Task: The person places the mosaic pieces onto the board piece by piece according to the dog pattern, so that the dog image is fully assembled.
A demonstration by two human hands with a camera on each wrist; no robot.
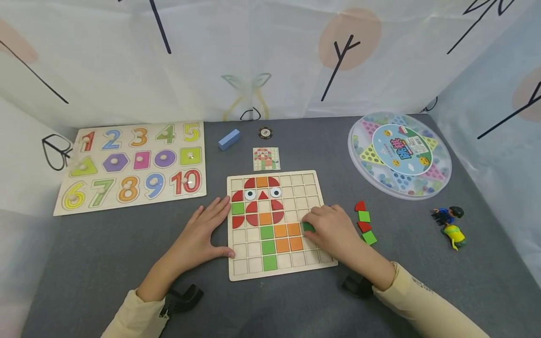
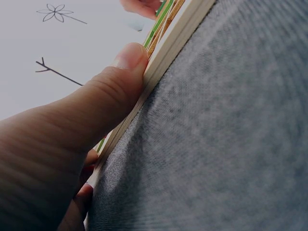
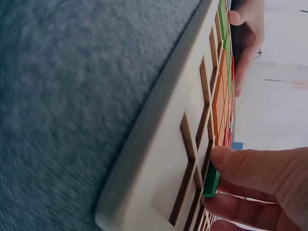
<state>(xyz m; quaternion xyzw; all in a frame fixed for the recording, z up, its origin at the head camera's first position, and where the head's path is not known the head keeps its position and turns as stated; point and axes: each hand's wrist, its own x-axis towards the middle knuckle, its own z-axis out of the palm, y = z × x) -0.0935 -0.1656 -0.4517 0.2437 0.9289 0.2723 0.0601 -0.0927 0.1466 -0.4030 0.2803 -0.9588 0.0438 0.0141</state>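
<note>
A wooden grid board (image 1: 241,266) lies in the middle of the head view, partly filled with red, orange and green pieces and two eye tiles. My left hand (image 1: 202,234) rests along its left edge, fingers stretched out and thumb touching the rim. In the left wrist view the thumb (image 2: 130,60) lies against the board's side. My right hand (image 1: 334,234) pinches a green square tile (image 3: 211,182) at the grid, just right of the orange squares (image 1: 293,230). Thumb and fingers partly cover this tile in the head view.
Loose red and green pieces (image 1: 363,216) lie right of the board. A pattern card (image 1: 266,164), a blue block (image 1: 229,140) and a round chip (image 1: 265,133) sit behind it. Further out are a number puzzle (image 1: 97,148), a round game box (image 1: 359,176) and toy figures (image 1: 454,234).
</note>
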